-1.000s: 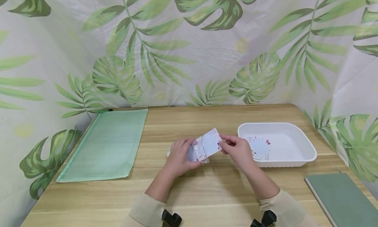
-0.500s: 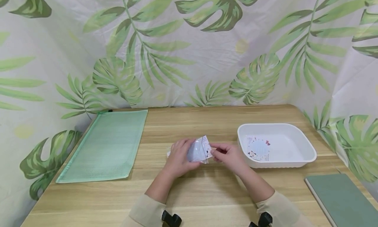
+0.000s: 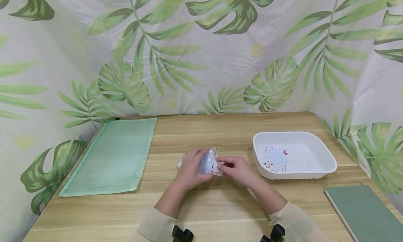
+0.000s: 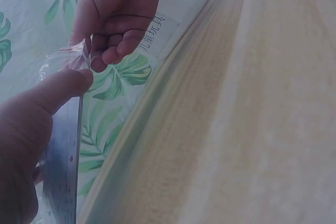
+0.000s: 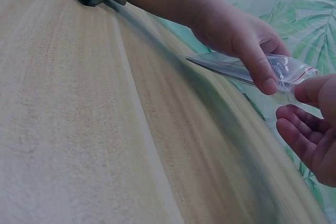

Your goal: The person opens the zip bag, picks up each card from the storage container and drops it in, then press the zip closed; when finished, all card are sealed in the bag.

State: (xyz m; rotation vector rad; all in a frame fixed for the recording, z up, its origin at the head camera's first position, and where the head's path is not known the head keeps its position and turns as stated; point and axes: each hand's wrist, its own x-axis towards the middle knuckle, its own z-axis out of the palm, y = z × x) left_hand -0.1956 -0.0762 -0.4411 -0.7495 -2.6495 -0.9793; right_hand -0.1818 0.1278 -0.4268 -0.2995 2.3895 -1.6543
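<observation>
A clear zip bag (image 3: 214, 161) with a stack of pale blue printed cards (image 3: 206, 164) inside is held above the table. My left hand (image 3: 191, 169) grips it from the left side; in the left wrist view the thumb lies over the bag near its mouth. My right hand (image 3: 237, 171) pinches the bag's right end with thumb and index finger. At that end a red zip line and crumpled plastic show in the right wrist view, and the other fingers of the right hand (image 5: 315, 124) are loosely curled below.
To the right stands a white tray (image 3: 302, 174) with one printed card (image 3: 274, 159) in it. A green notebook (image 3: 362, 207) lies at the front right. On the left is a green mesh zip pouch (image 3: 113, 154). A leaf-patterned cloth (image 3: 176, 77) hangs behind the table.
The printed card in the right hand has slid leftward into the bag, and the right hand has moved left with it. The right fingers are now at the bag's mouth; the left hand stays put.
</observation>
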